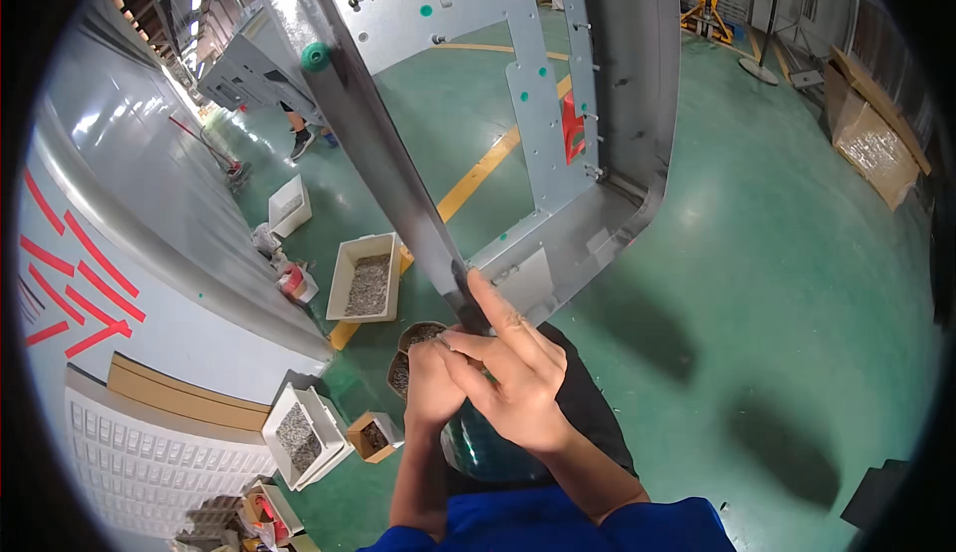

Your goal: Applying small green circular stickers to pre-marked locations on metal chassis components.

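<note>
A long grey metal bar (388, 154) with a green cap (315, 55) near its top slants down from the upper left to my hands. It belongs to a large grey sheet-metal cabinet frame (558, 104) standing on the green floor. My right hand (518, 378) presses on the bar's lower end, with the index finger stretched up along it. My left hand (430, 385) is curled tight just under that end, touching the right hand's fingers. Whatever small part sits between the fingers is hidden.
A round bowl of small metal fasteners (416, 337) sits just beyond my hands. White trays of fasteners (368, 278) (299, 435) and a small brown box (373, 437) lie to the left. Another person's legs (301, 139) are far back. Wrapped cardboard packs (876, 139) stand at right.
</note>
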Motion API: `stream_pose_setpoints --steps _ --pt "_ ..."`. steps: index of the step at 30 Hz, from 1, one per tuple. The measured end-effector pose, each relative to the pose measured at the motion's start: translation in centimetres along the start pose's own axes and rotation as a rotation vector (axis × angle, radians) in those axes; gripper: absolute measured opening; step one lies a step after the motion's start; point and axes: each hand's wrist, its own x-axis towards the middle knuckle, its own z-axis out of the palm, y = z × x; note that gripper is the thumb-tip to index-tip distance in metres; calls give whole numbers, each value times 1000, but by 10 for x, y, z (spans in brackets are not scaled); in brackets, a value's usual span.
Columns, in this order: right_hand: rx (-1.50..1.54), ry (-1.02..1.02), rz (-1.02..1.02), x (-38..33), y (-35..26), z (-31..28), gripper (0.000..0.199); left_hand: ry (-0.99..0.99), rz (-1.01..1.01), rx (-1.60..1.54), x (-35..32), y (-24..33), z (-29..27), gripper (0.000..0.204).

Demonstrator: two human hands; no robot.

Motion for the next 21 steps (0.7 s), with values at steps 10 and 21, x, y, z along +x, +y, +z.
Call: stream_pose_setpoints --steps 10,21 --pt "14 3 -38 -4 -6 -3 18 42 -6 -94 -7 7 -3 10" --pt "-88 25 -69 -9 -11 -25 17 -173 59 -156 -13 3 -8 12"
